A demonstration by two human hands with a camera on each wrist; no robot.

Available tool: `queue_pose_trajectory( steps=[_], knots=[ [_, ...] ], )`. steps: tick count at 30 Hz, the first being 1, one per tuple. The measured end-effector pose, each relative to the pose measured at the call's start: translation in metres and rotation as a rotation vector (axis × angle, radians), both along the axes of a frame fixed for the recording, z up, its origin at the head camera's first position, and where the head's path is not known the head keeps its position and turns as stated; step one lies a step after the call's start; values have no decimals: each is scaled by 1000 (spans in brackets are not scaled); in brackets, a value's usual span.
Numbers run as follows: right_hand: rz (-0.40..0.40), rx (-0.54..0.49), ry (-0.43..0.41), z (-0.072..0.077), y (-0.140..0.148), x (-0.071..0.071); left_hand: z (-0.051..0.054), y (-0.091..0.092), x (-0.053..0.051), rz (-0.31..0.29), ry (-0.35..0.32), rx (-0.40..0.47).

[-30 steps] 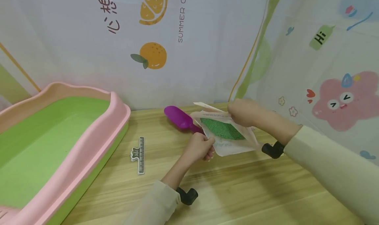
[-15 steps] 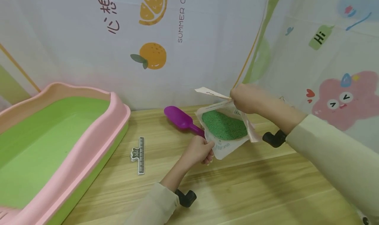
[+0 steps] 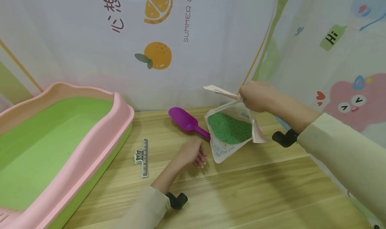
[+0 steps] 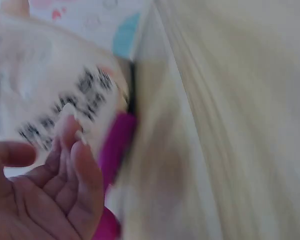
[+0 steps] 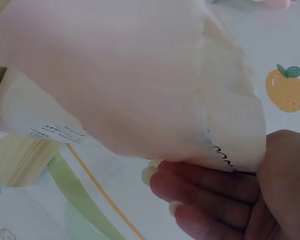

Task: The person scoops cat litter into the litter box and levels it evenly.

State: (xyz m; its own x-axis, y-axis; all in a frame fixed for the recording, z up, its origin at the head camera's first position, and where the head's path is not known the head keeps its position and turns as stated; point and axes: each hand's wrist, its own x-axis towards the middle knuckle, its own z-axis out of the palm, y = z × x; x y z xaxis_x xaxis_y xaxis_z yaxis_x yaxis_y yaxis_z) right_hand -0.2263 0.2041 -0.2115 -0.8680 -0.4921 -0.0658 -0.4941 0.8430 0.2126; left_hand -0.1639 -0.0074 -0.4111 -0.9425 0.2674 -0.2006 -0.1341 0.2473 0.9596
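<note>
A pale printed bag with its mouth open stands on the table, and green granules show inside. My right hand grips the bag's upper back edge; in the right wrist view the fingers curl beneath the pale sheet. Just left of the bag, my left hand hovers over the table with loosely bent fingers, holding nothing. The left wrist view shows its palm up near the printed bag wall. A purple scoop lies behind that hand, its handle end by the bag.
A green litter box with a pink rim takes up the left side. A flat black-and-white clip lies on the wooden table. Printed cloth hangs close behind the bag.
The bag's mouth has widened as my right hand lifted its back edge, showing more granules. My left hand has let go of the bag's near corner and moved left.
</note>
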Motion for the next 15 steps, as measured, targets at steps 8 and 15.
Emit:
queue_pose_trajectory(
  steps=[8, 15],
  knots=[
    [15, -16, 24, 2, 5, 0, -17, -1, -43, 115, 85, -237],
    [-4, 2, 27, 0, 1, 2, -20, 17, -63, 290, 147, -469]
  ],
)
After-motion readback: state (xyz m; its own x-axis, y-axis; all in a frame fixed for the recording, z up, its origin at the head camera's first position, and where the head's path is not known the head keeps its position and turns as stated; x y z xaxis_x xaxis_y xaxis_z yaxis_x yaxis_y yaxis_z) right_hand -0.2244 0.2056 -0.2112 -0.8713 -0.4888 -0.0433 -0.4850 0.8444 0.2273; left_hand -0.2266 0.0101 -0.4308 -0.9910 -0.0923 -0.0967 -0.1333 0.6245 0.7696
